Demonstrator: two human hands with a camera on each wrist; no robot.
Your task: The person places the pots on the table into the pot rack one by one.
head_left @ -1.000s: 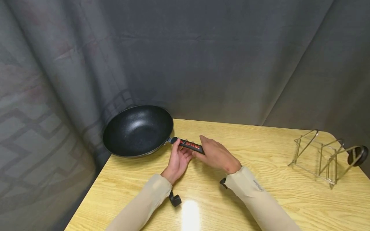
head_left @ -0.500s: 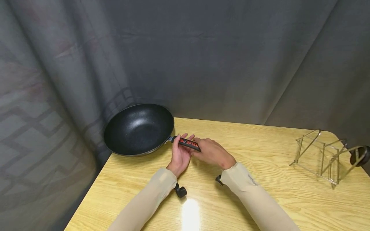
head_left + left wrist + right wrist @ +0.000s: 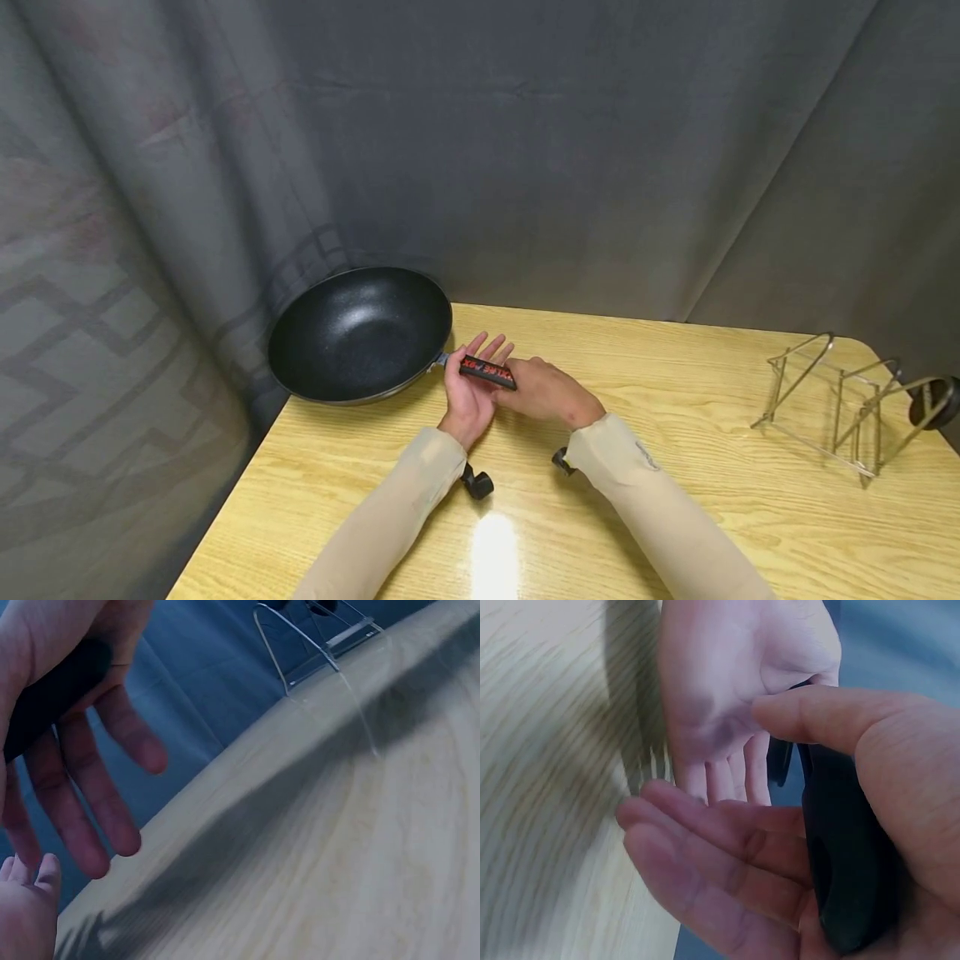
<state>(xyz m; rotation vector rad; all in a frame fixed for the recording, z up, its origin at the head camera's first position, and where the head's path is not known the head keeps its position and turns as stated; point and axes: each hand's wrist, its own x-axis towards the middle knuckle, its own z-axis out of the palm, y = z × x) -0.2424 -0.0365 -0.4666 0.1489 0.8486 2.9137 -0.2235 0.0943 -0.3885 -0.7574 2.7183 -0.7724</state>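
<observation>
Round black pan (image 3: 360,337): straight-fingered left hand (image 3: 468,398) cradled red-lettered black handle (image 3: 487,372); right hand (image 3: 546,391) grasped its end, presumably steadying it.

pan (image 3: 360,337), left of centre: smooth, dark inner coating with a soft satin sheen; neck (image 3: 441,360) of bright metal; handle (image 3: 487,372) of smooth, plastic-looking material with printed lettering. table (image 3: 675,392), lower half: wood-grained top, glossy, with a white glare at bottom centre. rack (image 3: 837,408), at right: slender, shiny metal wire. curtain (image 3: 525,167), upper half: matt, creased cloth, patterned at left. sleeves (image 3: 660,508), bottom: matt, closely fitting cloth, slightly wrinkled at the cuffs.
</observation>
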